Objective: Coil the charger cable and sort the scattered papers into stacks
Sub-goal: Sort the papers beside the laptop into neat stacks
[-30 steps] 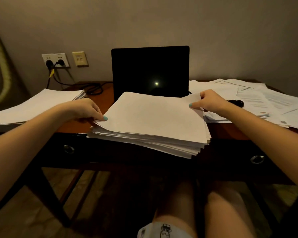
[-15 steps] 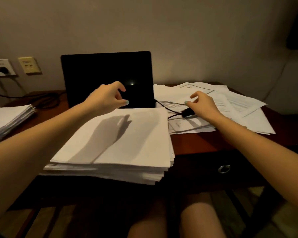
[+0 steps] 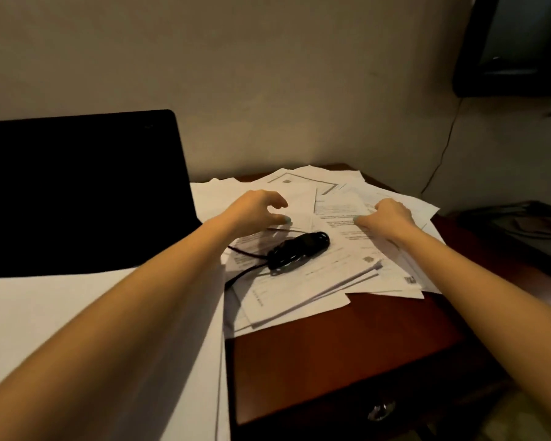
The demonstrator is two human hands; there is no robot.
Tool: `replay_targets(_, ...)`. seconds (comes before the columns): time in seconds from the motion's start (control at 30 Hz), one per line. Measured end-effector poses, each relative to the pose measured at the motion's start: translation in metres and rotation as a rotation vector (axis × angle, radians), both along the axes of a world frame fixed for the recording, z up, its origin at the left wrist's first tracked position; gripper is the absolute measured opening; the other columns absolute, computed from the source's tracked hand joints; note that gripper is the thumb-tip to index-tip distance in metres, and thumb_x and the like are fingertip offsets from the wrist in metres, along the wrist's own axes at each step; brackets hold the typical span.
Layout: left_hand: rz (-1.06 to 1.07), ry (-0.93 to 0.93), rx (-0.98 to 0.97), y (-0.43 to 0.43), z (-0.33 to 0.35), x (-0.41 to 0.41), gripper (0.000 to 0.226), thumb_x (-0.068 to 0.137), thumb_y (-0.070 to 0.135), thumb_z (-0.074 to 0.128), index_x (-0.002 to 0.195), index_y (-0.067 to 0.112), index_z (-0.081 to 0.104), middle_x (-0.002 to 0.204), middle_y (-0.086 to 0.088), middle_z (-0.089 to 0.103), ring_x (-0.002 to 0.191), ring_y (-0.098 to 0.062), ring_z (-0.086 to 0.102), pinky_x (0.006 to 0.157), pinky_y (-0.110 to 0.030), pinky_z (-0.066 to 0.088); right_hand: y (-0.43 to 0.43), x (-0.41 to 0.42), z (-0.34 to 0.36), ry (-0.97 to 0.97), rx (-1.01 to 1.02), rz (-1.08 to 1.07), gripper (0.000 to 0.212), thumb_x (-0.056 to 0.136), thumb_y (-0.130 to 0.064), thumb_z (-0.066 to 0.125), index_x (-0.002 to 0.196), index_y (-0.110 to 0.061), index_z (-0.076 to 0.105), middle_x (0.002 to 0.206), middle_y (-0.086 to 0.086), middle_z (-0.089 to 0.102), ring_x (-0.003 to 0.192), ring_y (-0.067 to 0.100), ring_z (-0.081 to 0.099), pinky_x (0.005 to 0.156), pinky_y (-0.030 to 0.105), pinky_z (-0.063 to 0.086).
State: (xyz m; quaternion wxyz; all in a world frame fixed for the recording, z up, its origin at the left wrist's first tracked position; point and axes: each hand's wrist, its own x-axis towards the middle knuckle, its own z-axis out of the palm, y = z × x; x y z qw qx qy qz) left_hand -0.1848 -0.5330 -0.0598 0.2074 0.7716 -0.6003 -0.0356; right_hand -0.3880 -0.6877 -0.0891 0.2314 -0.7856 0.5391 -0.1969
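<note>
Lying on the scattered papers (image 3: pixel 303 288), right half of the wooden surface (image 3: pixel 331 351): black charger cable (image 3: pixel 299 249), bundled, one lead trailing left. Left hand (image 3: pixel 258 211): above the sheets behind the cable, grip loosely curved, holding nothing. Right hand (image 3: pixel 390 218): fingers bent onto a printed sheet; whether pinching, cannot tell. Squared paper stack (image 3: pixel 29 307) at left, before a dark laptop (image 3: pixel 77 192).

Blk laptop (image 3: pixel 77 192) upright at desk (image 3: pixel 331 361) back; drawer knob (image 3: pixel 380 410) front.
</note>
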Motion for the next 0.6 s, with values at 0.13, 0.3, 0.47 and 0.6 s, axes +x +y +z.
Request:
replay_targets(0.13,-0.068,0.067,0.194,-0.027,-0.011,0.016,0.050,0.083,0.037,0.073,0.130,0.025,0.059,0.135,0.005,0.054,0.125,-0.016,0.047,0.101,-0.024,0.032,-0.021,0.013,-0.001,-0.067,0.091,0.009,0.039,0.079,-0.039,0.073,0.089,-0.009,0.051,0.108,0.013,0.055,0.104,0.033,0.052,0.073,0.034,0.043)
replay_targets(0.3,-0.096,-0.004,0.097,-0.034,-0.019,0.029,0.035,0.084,0.040,0.070,0.117,0.030,0.068,0.122,0.008,0.065,0.102,-0.011,0.053,0.085,-0.026,0.038,-0.031,0.026,0.000,-0.059,0.110,0.062,0.034,0.081,-0.033,0.074,0.073,-0.015,0.047,0.078,0.004,0.054,0.074,0.022,0.053,0.050,0.027,0.033)
replay_targets(0.47,-0.115,-0.117,-0.128,-0.035,-0.023,0.029,0.020,0.096,0.020,0.055,0.099,0.011,0.073,0.091,-0.006,0.071,0.078,-0.020,0.054,0.071,-0.031,0.040,-0.036,0.025,0.005,-0.146,0.146,0.017,0.031,0.081,-0.022,0.076,0.070,-0.009,0.050,0.066,0.004,0.048,0.056,0.016,0.042,0.047,0.028,0.026)
replay_targets(0.6,-0.015,-0.017,-0.211,-0.038,-0.021,0.029,0.017,0.093,0.012,0.057,0.083,0.003,0.067,0.074,-0.007,0.059,0.073,-0.025,0.050,0.064,-0.033,0.035,-0.034,0.026,-0.004,-0.290,0.126,-0.013,0.003,0.084,-0.007,0.064,0.083,-0.007,0.061,0.079,0.007,0.058,0.063,0.016,0.050,0.049,0.023,0.034)
